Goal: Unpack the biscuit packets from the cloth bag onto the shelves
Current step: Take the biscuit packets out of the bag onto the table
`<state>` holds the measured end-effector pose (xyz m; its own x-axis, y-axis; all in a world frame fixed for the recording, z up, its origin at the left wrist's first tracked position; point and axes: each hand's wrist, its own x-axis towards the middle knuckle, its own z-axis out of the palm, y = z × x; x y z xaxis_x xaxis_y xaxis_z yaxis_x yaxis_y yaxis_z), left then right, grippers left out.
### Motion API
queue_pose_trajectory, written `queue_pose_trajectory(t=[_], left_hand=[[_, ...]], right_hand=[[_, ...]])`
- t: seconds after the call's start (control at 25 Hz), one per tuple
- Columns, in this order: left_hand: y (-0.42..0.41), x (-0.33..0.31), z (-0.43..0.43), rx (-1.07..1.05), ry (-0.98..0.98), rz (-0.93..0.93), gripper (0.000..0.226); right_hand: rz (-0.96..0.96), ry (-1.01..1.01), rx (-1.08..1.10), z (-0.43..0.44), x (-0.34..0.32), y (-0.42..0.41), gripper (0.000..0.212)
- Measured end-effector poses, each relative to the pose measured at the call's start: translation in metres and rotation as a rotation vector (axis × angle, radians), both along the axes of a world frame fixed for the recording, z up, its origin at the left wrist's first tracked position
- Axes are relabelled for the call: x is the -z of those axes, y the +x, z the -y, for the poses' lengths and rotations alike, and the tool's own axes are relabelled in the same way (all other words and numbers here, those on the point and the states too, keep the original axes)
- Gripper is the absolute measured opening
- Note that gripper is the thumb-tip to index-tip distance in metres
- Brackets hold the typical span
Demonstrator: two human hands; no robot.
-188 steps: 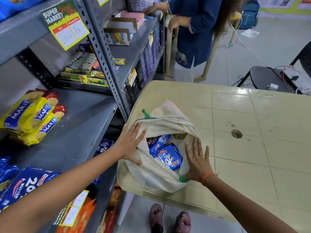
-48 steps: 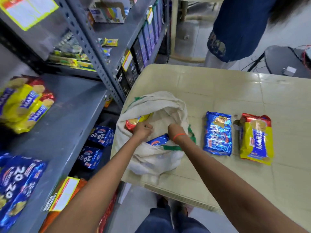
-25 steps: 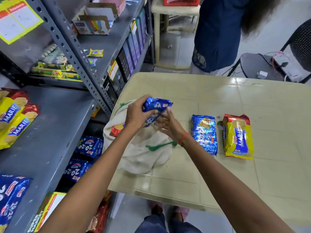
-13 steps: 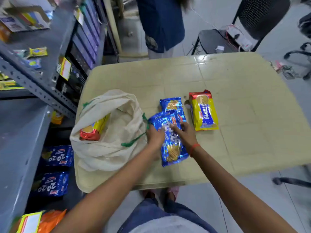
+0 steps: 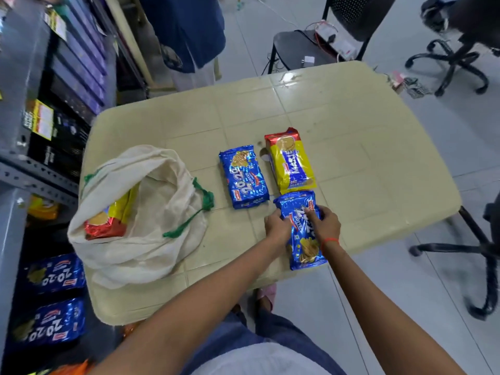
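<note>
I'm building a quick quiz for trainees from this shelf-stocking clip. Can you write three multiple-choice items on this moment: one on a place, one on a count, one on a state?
1. Where is the yellow Marie packet that lies on the table?
A. right of the free blue 20-20 packet
B. under the cloth bag
C. on the chair seat

2. How many biscuit packets lie out on the table, outside the bag?
A. one
B. three
C. five

3. What is the state of the cloth bag?
A. tied shut
B. folded flat and empty
C. open, with a packet in the bag showing

Answers:
1 A, it sits beside the blue packet, on its right.
2 B, two blue and one yellow; the left hand and right hand rest on the nearer blue packet.
3 C, its mouth gapes and a red and yellow wrapper shows inside.
</note>
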<state>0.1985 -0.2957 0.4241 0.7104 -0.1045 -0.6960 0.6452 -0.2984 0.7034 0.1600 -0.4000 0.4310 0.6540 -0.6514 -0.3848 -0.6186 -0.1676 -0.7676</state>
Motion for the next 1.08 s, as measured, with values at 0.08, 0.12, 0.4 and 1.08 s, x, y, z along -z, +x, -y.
queue_pose_trajectory(t=[0.08, 0.12, 0.4, 1.08], left_hand=[[-0.004, 0.005, 0.009, -0.025, -0.085, -0.070, 0.026], [-0.006, 0.003, 0.012, -0.035, -0.123, -0.094, 0.026], [0.005, -0.016, -0.019, -0.135, -0.134, 0.026, 0.038], [0.093, -0.056, -0.351, -0.136, 0.833, 0.609, 0.041]], right_hand=[[-0.037, -0.064, -0.058, 0.011, 0.000, 0.002, 0.040], [-0.060, -0.088, -0.088, 0.015, 0.002, 0.002, 0.040], [-0.004, -0.242, -0.220, -0.028, -0.020, 0.029, 0.042], [-0.168, 0.307, -0.916, -0.345, -0.023, 0.173, 0.041]])
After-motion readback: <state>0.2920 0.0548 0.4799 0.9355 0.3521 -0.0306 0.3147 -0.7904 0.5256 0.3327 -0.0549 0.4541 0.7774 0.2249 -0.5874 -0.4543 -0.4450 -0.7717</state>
